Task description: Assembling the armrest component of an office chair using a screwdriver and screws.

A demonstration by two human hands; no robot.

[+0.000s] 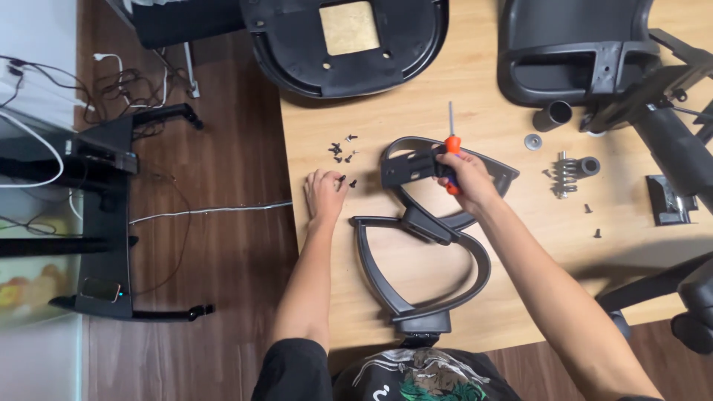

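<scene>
Nearest the body: one black armrest frame [416, 278] lies flat on the wooden table [512, 297], its loop below and between both forearms, its upper end just under the right hand.

Left hand [324, 194]: palm down on the table, fingers lightly curled, fingertips touching one or two loose black screws [347, 181]. Not gripping anything I can confirm.

Right hand [466, 177]: closed around an orange-handled screwdriver [451, 141], shaft pointing away from the body, handle partly hidden in the fist. The hand sits on the second armrest frame [416, 165], right at its flat mounting bracket. Whether the driver touches the bracket, I cannot tell. That frame crosses over the near one just below the right hand.

Just beyond the left hand: small cluster of black screws [342, 148], near but apart from the fingers.

Right of the right hand: coil spring on a bolt [566, 176], a washer [532, 142], a short black tube [553, 115], a few stray screws [592, 220].

Farthest: upturned seat pan [349, 44] beyond both hands, black chair backrest [575, 52] beyond and right of the right hand.
</scene>
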